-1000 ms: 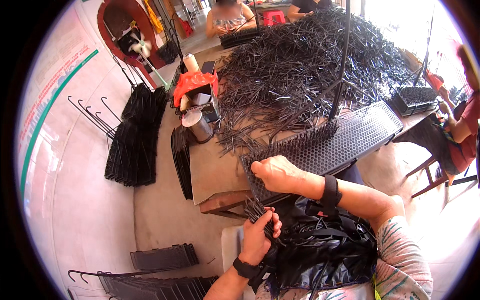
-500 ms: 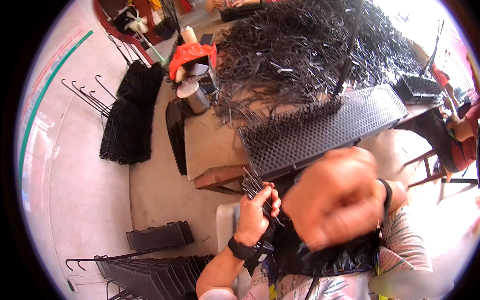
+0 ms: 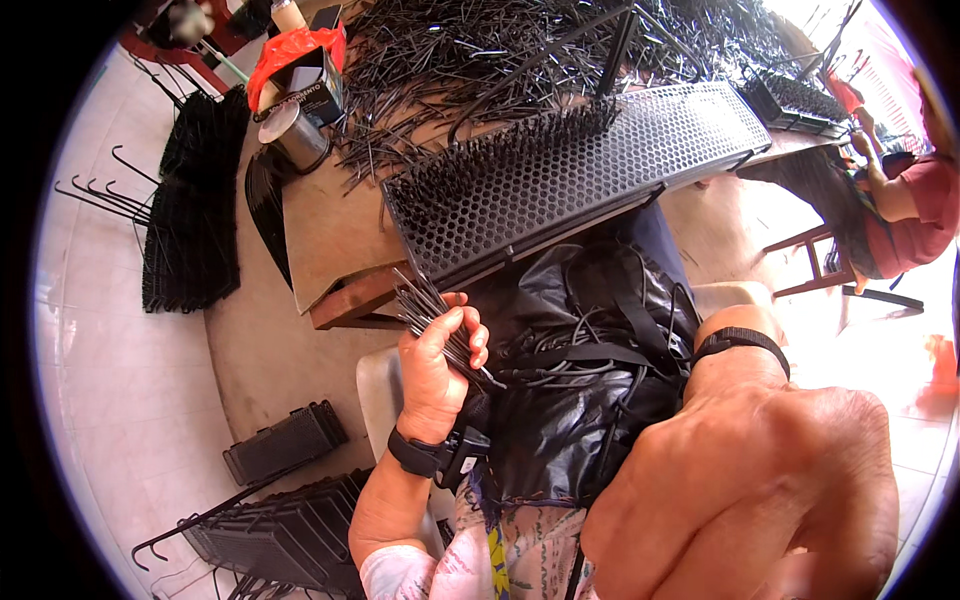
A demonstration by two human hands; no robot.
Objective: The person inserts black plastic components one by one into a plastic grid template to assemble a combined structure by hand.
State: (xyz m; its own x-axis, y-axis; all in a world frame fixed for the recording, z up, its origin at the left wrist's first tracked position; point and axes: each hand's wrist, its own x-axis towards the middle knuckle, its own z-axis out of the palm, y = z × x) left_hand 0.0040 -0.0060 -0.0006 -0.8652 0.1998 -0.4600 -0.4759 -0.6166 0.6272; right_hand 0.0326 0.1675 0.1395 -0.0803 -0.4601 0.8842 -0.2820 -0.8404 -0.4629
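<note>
My left hand is closed around a bundle of thin black strips, whose ends stick out above the thumb and below the fingers. Very near the camera, the back of my right hand looms large at lower right. Its fingers bend away out of sight, so whether they hold anything is hidden. Ahead, a long black tray with a perforated top lies slantwise along the table edge. Short black pieces stand upright in its holes over the far left part. A shiny black bag or cover with cords lies across my lap.
A big heap of loose black strips covers the table behind the tray. A metal can and a box with red plastic stand at its left. Hooked black racks are on the floor. Another person sits at right.
My right hand has moved down and right, closer to the camera. The view has shifted, so the table and tray appear further left and higher. My left hand keeps its bundle.
</note>
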